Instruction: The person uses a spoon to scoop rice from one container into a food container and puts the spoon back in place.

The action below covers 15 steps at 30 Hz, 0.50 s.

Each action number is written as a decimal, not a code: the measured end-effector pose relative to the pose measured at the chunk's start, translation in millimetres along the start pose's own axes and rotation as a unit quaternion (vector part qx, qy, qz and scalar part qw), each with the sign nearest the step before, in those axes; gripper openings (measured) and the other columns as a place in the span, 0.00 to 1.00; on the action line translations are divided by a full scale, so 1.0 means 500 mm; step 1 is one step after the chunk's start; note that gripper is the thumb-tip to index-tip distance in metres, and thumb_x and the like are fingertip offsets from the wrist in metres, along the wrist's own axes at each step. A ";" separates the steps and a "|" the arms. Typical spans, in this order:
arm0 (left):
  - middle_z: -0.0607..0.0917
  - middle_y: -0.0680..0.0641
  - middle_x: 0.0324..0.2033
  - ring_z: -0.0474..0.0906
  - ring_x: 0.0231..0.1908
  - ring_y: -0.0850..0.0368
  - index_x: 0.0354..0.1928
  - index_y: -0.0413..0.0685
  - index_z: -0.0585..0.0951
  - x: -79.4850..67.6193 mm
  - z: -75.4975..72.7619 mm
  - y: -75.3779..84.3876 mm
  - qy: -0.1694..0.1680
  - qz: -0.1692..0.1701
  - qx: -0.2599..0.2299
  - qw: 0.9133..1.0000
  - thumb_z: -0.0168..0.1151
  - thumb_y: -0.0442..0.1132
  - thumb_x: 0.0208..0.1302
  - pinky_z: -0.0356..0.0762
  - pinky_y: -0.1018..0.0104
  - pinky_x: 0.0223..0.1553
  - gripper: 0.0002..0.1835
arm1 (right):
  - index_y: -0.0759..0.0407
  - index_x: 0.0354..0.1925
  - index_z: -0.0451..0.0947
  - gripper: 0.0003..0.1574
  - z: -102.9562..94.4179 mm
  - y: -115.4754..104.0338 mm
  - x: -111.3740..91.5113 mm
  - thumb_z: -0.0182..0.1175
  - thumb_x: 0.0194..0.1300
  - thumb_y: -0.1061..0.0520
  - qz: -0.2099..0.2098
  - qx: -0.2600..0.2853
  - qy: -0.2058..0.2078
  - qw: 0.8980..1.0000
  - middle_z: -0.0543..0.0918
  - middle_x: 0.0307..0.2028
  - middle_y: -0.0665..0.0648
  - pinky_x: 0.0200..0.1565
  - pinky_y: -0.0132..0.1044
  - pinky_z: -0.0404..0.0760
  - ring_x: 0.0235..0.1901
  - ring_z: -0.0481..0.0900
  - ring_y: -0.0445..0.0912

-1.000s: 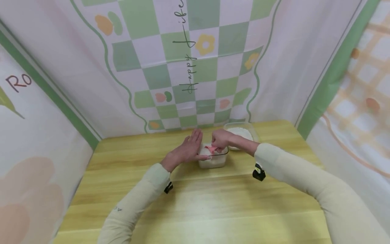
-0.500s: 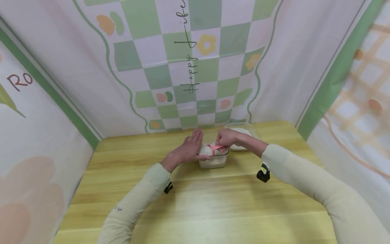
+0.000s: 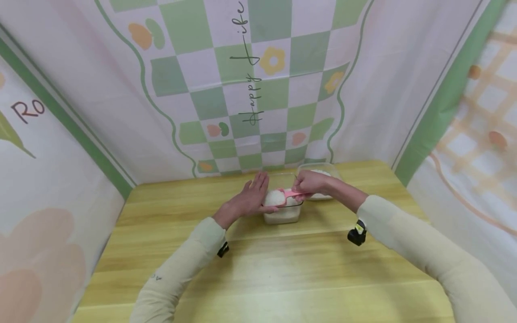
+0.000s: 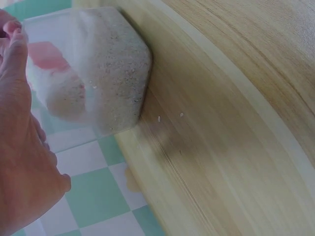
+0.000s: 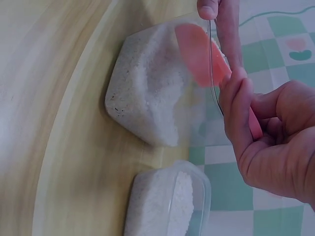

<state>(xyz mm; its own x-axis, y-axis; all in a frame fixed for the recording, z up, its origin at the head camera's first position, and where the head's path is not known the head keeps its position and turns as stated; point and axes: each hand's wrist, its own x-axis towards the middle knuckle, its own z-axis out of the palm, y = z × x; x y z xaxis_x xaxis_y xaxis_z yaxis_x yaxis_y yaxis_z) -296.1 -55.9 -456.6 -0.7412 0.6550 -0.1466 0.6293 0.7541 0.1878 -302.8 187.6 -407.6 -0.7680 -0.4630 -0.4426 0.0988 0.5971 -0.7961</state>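
A clear plastic box of white rice stands near the table's back edge. My left hand rests against its left side, fingers straight, thumb along the front rim. Curled round the handle of a pink scoop, my right hand holds it at the box's opening. A rounded heap of rice fills the scoop. Through the box wall, the left wrist view shows the scoop bowl above the remaining rice. The rice surface slopes in the right wrist view.
Just right of the box is a second clear container with white contents, partly hidden by my right hand in the head view. A few loose grains lie on the wooden table. A patterned cloth hangs directly behind.
My right hand has moved right and lifted the scoop out of the rice, now heaped and level. The left hand stays at the box.
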 end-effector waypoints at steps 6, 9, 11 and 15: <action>0.36 0.36 0.79 0.31 0.80 0.43 0.78 0.36 0.35 0.000 0.002 -0.001 0.010 0.008 0.001 1.000 0.48 0.74 0.65 0.46 0.43 0.77 0.61 | 0.80 0.39 0.79 0.15 -0.004 0.012 -0.010 0.46 0.72 0.71 -0.003 0.037 -0.006 0.999 0.82 0.19 0.50 0.25 0.22 0.77 0.19 0.79 0.34; 0.37 0.35 0.79 0.32 0.80 0.43 0.78 0.37 0.35 -0.001 0.002 -0.001 0.012 0.008 0.001 1.000 0.48 0.74 0.65 0.46 0.44 0.77 0.61 | 0.79 0.37 0.79 0.15 -0.006 0.021 -0.014 0.46 0.72 0.71 -0.008 0.047 -0.005 0.999 0.82 0.19 0.50 0.25 0.22 0.76 0.20 0.79 0.34; 0.36 0.36 0.79 0.31 0.80 0.43 0.78 0.37 0.34 -0.002 0.001 -0.001 0.011 0.006 -0.001 1.000 0.48 0.74 0.65 0.44 0.44 0.77 0.61 | 0.78 0.36 0.79 0.15 -0.006 0.027 -0.017 0.46 0.72 0.71 -0.008 0.057 -0.003 0.998 0.82 0.20 0.49 0.25 0.22 0.76 0.21 0.79 0.34; 0.33 0.38 0.79 0.29 0.79 0.44 0.78 0.38 0.33 -0.002 0.000 -0.001 0.005 0.004 -0.005 1.000 0.48 0.74 0.66 0.42 0.45 0.77 0.61 | 0.80 0.38 0.79 0.16 -0.007 0.038 -0.024 0.46 0.74 0.70 -0.013 0.075 -0.001 0.997 0.83 0.21 0.50 0.26 0.22 0.76 0.22 0.80 0.34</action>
<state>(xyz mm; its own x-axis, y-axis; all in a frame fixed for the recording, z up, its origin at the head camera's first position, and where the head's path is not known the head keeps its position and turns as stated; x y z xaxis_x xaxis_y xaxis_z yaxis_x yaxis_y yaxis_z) -295.5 -57.0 -456.5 -0.7384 0.6605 -0.1362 0.6328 0.7484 0.1987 -293.8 207.0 -416.0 -0.7708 -0.4779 -0.4213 0.1718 0.4808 -0.8598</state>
